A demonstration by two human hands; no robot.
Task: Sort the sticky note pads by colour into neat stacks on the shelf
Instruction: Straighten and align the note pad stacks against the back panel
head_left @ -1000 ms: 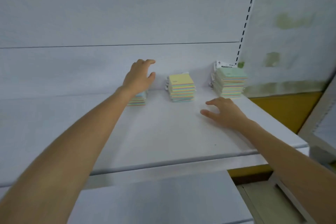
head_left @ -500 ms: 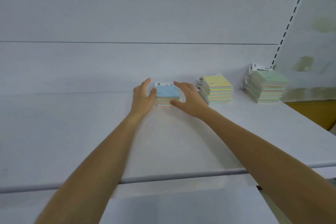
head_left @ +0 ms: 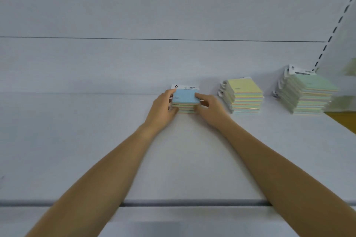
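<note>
Three stacks of sticky note pads stand in a row at the back of the white shelf (head_left: 96, 150). The short blue-topped stack (head_left: 185, 100) is in the middle of the view. My left hand (head_left: 163, 109) presses against its left side and my right hand (head_left: 210, 109) against its right side, fingers closed around the pads. The top blue pad sits slightly skewed on the ones beneath. To the right stands a taller yellow-topped stack (head_left: 244, 98), and further right the tallest, green-topped stack (head_left: 308, 94).
The shelf's back panel (head_left: 134, 59) rises right behind the stacks. A slotted upright (head_left: 333, 31) runs up at the right. The shelf's front lip (head_left: 192, 202) crosses under my forearms. A yellow surface (head_left: 344, 121) shows past the shelf's right end.
My right hand came from the shelf near the green stack over to the blue stack. Both hands closed in on the blue stack's sides. The view panned left and nearer.
</note>
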